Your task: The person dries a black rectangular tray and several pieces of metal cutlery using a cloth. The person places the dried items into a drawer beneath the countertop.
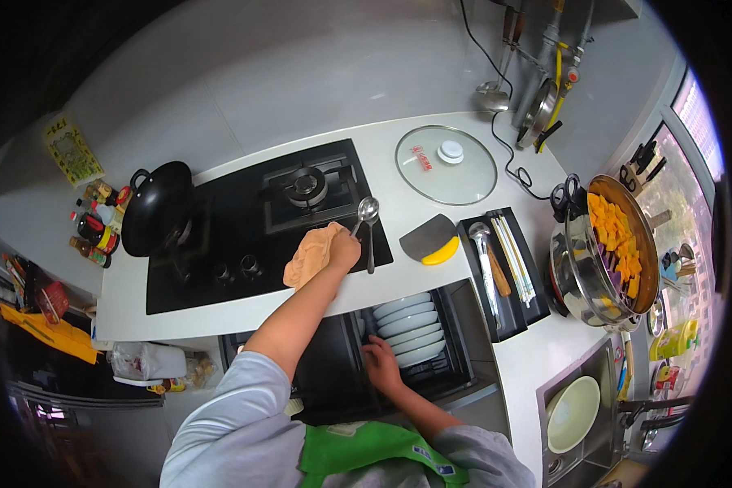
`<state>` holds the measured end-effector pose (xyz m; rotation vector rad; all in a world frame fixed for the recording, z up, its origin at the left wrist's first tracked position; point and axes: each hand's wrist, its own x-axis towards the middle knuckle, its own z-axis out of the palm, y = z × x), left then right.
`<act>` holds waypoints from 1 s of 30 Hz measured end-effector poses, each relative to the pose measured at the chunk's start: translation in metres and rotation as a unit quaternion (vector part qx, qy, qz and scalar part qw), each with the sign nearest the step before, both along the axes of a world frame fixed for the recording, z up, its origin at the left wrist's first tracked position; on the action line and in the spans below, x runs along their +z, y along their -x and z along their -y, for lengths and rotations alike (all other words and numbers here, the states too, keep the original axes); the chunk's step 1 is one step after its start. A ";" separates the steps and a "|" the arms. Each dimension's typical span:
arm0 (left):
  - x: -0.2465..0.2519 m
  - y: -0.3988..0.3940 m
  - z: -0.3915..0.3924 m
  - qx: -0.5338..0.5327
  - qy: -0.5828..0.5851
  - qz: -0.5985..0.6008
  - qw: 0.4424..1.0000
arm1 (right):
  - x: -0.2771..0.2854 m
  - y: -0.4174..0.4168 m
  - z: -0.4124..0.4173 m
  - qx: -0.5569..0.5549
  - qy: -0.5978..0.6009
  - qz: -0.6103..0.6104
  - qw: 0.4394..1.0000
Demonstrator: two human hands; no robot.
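Note:
My left hand (343,249) is over the black glass gas hob (219,244), closed on an orange cloth (311,251) and a metal spoon (365,207). A second metal spoon (371,247) lies at the hob's right edge, its bowl overlapping the first. My right hand (381,365) holds nothing, fingers slightly bent and apart, at the divider of an open drawer (460,341) below the counter. Beside it, several pale bowls or plates (412,329) stand in a row in the drawer. Whether its fingertips touch the divider, I cannot tell.
A black wok (158,210) and bottles (94,232) stand left. Right are a glass lid (430,174), a yellow-handled scraper (430,241), a black utensil tray (500,323) with chopsticks, a steamer pot (576,274) with cut orange pieces, and a sink (546,390) holding a pale basin (576,412).

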<state>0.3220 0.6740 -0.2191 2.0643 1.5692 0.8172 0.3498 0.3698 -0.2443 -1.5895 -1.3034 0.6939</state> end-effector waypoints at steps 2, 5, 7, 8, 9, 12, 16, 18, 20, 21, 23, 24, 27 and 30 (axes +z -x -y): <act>0.020 0.010 0.010 -0.008 0.171 0.152 0.974 | 0.007 0.001 -0.013 0.007 -0.016 -0.002 1.000; 0.093 0.040 0.058 -0.007 0.340 0.365 0.867 | 0.026 0.004 -0.045 0.013 -0.064 0.012 0.998; 0.118 0.069 0.087 -0.007 0.352 0.432 0.830 | 0.041 0.006 -0.077 0.022 -0.106 0.046 0.993; 0.119 0.083 0.098 0.003 0.352 0.439 0.827 | 0.050 0.009 -0.094 0.022 -0.121 0.069 0.990; 0.118 0.098 0.109 0.015 0.350 0.446 0.824 | 0.058 0.012 -0.113 0.019 -0.132 0.084 0.988; 0.124 0.130 0.145 0.040 0.340 0.449 0.825 | 0.073 0.021 -0.174 0.033 -0.183 0.113 0.976; 0.131 0.166 0.181 0.051 0.339 0.452 0.823 | 0.062 0.041 -0.222 0.008 -0.150 0.248 0.957; 0.132 0.181 0.194 0.054 0.330 0.452 0.827 | 0.045 0.043 -0.231 0.034 -0.147 0.293 0.944; 0.135 0.195 0.208 0.056 0.322 0.456 0.828 | 0.038 0.053 -0.227 0.074 -0.090 0.255 0.960; 0.136 0.201 0.213 0.058 0.312 0.462 0.828 | 0.042 0.058 -0.220 0.091 -0.060 0.239 0.965; 0.137 0.215 0.222 0.058 0.294 0.473 0.828 | 0.039 0.073 -0.200 0.069 -0.053 0.097 0.991; 0.137 0.220 0.226 0.060 0.286 0.476 0.829 | 0.040 0.080 -0.191 0.059 -0.012 -0.037 0.998; 0.136 0.234 0.236 0.058 0.278 0.474 0.834 | 0.056 0.097 -0.152 0.058 -0.017 -0.470 0.881; 0.138 0.243 0.247 0.052 0.289 0.462 0.837 | 0.111 0.121 -0.107 0.097 -0.052 -0.641 0.760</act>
